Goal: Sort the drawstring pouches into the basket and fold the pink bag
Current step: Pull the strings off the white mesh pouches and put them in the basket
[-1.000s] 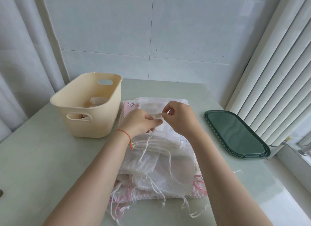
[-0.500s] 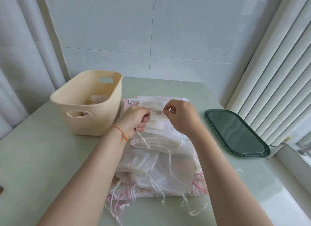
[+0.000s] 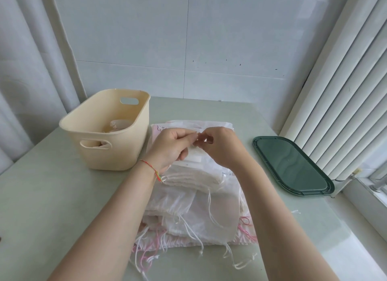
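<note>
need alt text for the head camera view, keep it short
Both hands, left hand and right hand, pinch a small white pouch above a stack of white drawstring pouches on a pale green table. A cream plastic basket stands left, a dark green tray right.

One cream basket, one green tray, two hands, one pouch stack

bare forearms, red string bracelet on L wrist

Left hand, right hand pinching.
</note>
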`<move>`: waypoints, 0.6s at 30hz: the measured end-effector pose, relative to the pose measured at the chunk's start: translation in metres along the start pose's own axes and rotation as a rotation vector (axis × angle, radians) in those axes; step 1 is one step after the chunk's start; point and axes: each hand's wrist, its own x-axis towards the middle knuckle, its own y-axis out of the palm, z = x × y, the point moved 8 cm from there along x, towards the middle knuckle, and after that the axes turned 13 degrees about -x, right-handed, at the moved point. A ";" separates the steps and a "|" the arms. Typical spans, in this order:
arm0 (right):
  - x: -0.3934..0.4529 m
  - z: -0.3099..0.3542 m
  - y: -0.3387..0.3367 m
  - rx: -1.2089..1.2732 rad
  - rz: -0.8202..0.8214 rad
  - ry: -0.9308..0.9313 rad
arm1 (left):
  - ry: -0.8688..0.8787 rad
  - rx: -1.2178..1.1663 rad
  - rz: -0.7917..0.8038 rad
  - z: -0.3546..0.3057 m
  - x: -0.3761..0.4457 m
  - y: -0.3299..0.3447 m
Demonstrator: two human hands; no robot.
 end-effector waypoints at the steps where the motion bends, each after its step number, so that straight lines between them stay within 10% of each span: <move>1: 0.000 0.001 0.001 -0.024 0.035 -0.003 | 0.018 0.035 -0.027 0.000 0.000 -0.002; 9: -0.010 -0.008 -0.004 0.020 0.210 0.041 | 0.068 0.415 0.033 -0.004 -0.001 0.005; 16: -0.006 0.002 -0.022 1.085 0.030 0.035 | 0.031 0.502 0.036 0.005 0.003 0.004; 18: -0.004 0.000 -0.021 0.984 -0.043 0.014 | -0.011 0.366 0.017 0.004 0.003 -0.001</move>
